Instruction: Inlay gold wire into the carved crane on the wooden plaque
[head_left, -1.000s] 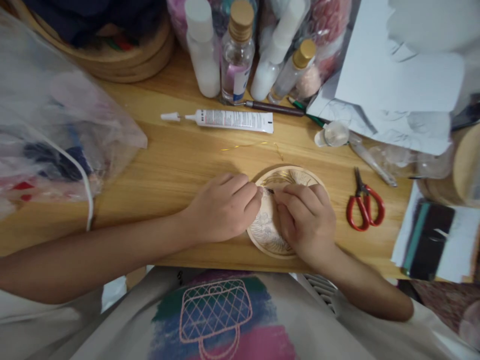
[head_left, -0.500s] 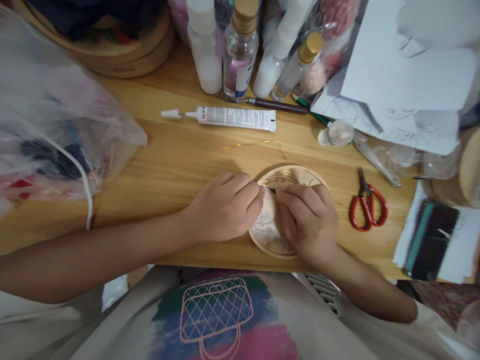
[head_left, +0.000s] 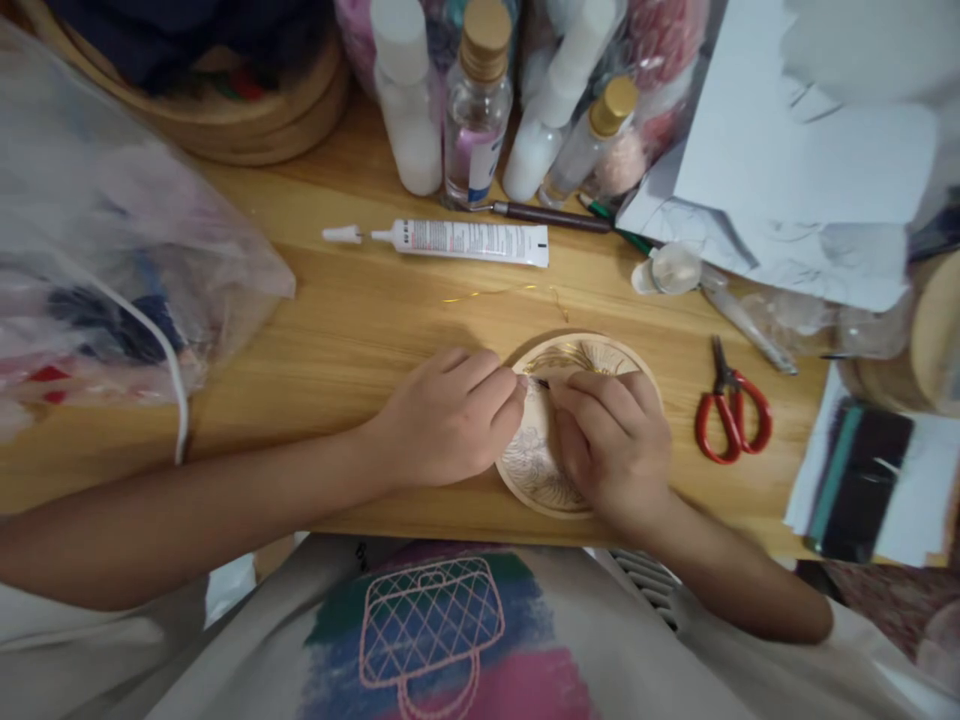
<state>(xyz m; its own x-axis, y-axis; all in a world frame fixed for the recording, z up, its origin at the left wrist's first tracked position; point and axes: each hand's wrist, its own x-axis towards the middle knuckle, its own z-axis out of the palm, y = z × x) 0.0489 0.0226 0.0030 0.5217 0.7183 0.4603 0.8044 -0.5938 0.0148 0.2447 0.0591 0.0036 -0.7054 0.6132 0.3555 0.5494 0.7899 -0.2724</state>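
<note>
A round, pale wooden disc (head_left: 533, 465) lies on the table, with line drawings of petals or feathers and gold wire along its upper part. At its left edge my left hand (head_left: 457, 420) is closed, the fingertips pinched together; whatever they hold is too small to make out. Over the disc's right side, my right hand (head_left: 619, 435) is closed on a thin dark-tipped tool (head_left: 539, 382), mostly hidden by the fingers. Its tip points toward my left fingertips. A loose piece of gold wire (head_left: 499, 292) rests on the table beyond the disc.
Red-handled cutters (head_left: 731, 412) lie right of the disc. Behind it are a white glue tube (head_left: 472, 242), a dark-handled tool (head_left: 555, 216) and several bottles (head_left: 480, 130). A plastic bag (head_left: 142, 240) is at left; papers (head_left: 802, 160) and a phone (head_left: 866, 483) are at right.
Both hands keep nearly the same pose at the disc. The whole view has shifted very slightly.
</note>
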